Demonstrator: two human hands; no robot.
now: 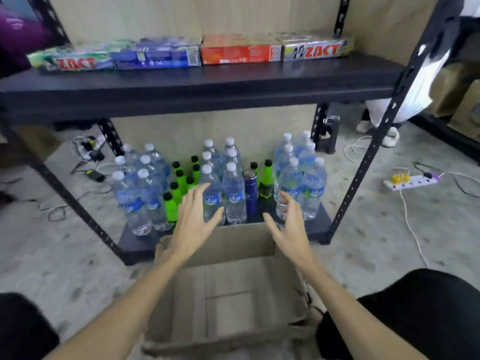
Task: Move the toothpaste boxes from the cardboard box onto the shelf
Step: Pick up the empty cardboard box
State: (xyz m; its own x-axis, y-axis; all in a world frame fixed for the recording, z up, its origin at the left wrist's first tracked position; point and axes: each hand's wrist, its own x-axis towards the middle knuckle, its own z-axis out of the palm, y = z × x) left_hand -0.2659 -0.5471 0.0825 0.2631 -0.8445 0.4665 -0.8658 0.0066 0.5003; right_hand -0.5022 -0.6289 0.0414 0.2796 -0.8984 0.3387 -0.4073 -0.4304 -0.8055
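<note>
Four toothpaste boxes (192, 51) are lined along the shelf (197, 79); the cardboard box (233, 294) appears emptied. Nothing is held: left hand (193, 219) and right hand (288, 224) are spread, fingers loose. The box bottom should be checked before stopping.

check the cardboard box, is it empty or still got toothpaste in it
Empty: the cardboard box shows only its bare bottom, with its flaps open.

Even, soft indoor light; motion blur throughout, edges bowed
</note>
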